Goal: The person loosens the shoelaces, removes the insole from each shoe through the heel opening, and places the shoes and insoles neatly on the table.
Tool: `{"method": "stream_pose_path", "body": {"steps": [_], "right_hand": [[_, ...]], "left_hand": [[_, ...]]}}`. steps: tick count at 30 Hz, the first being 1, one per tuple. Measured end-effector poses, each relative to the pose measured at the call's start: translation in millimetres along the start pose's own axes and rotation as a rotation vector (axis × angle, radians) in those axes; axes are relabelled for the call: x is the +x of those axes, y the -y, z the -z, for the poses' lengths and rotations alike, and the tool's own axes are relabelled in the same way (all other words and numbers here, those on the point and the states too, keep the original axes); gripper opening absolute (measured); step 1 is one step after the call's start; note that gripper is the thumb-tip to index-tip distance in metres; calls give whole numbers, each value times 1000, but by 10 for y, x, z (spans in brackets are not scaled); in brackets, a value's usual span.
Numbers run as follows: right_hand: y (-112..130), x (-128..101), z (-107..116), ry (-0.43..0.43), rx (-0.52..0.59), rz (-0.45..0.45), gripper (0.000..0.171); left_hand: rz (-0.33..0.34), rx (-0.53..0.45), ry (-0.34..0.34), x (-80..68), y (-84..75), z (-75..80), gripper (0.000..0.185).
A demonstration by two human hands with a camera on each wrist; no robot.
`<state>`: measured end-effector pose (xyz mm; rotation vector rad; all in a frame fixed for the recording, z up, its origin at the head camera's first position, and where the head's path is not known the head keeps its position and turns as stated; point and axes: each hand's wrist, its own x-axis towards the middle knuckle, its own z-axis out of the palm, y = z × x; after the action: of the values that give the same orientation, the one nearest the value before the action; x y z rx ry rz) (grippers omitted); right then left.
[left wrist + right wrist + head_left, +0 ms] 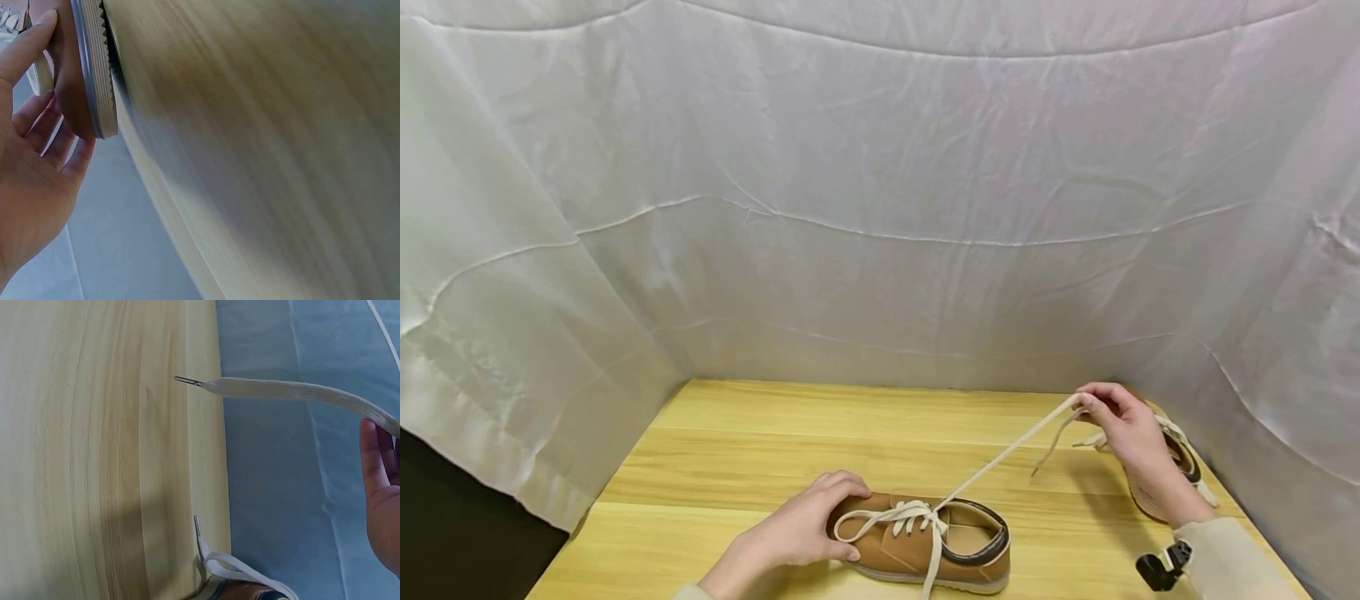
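Note:
A brown lace-up shoe [887,550] lies on its sole, toe to the left. My left hand [805,525] grips its toe, thumb on the near side and fingers on the far side. In the left wrist view, that hand [37,175] spans the shoe's toe [67,81]. Up and to the right, my right hand [1131,429] pinches a cream shoelace [1007,452], stretched taut from the shoe's eyelets. Its tipped end hangs past the fingers, and shows as a flat shoelace [281,390] in the right wrist view. A loose loop lies over the toe; another end drapes down the near side.
A second brown shoe [1192,473] with cream laces stands at the table's right, partly behind my right hand and forearm. The wooden table [737,467] meets a pale hanging cloth [925,317] at the back and sides. A black clip-like device [1161,568] sits by my right sleeve.

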<state>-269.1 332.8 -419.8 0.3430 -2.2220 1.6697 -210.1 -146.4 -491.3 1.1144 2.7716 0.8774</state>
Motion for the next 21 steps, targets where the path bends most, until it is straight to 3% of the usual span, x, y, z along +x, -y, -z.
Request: {"method": "stream_pose_path", "body": {"steps": [10,21], "right_hand": [[-31,28,129,-28,19,40,25],[27,70,347,-130,104,-4,9]], "left_hand": [[14,-4,10,-3,-32,29,69],[21,-8,9,10,-65,40,68]]}}
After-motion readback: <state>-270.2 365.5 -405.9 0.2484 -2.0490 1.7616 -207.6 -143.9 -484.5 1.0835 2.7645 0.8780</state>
